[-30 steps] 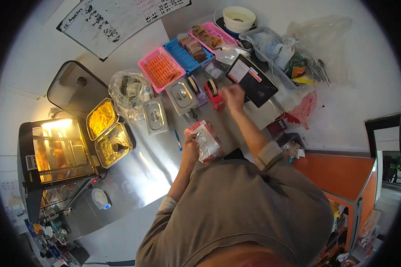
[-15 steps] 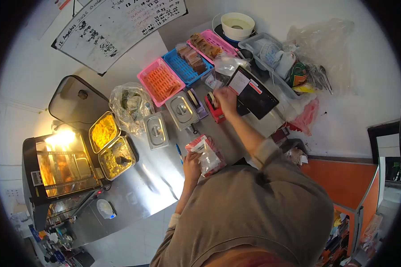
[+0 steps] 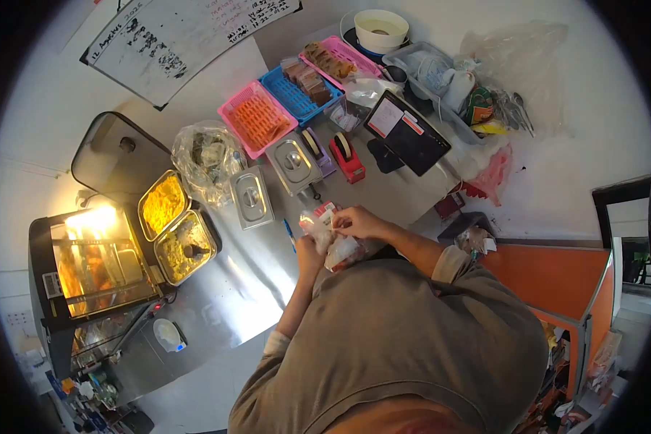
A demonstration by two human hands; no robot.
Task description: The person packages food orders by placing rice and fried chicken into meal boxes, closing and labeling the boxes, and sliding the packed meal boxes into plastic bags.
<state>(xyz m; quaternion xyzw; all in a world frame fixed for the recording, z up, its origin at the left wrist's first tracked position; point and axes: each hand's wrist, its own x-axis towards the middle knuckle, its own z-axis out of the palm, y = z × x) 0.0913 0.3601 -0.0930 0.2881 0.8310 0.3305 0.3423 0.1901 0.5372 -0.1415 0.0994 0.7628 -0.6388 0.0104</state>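
A clear plastic bag with red and white contents lies at the bench's front edge, against my body. My left hand is closed on its left side, bunching the plastic. My right hand is at the bag's upper part, thumb and fingers pinched on a narrow pale strip that looks like tape. The fingertips of both hands are close together. Beyond them stands a red tape dispenser, beside a purple tape dispenser. A blue pen lies left of my left hand.
Two lidded steel containers stand behind the bag. Pink and blue baskets line the back, with a tablet to the right. At left are trays of yellow food and a lit display warmer. The steel bench ends near my body.
My right hand has come back from the red tape dispenser to the bag. My left hand now bunches the plastic, and the bag's upper part is gathered between both hands.
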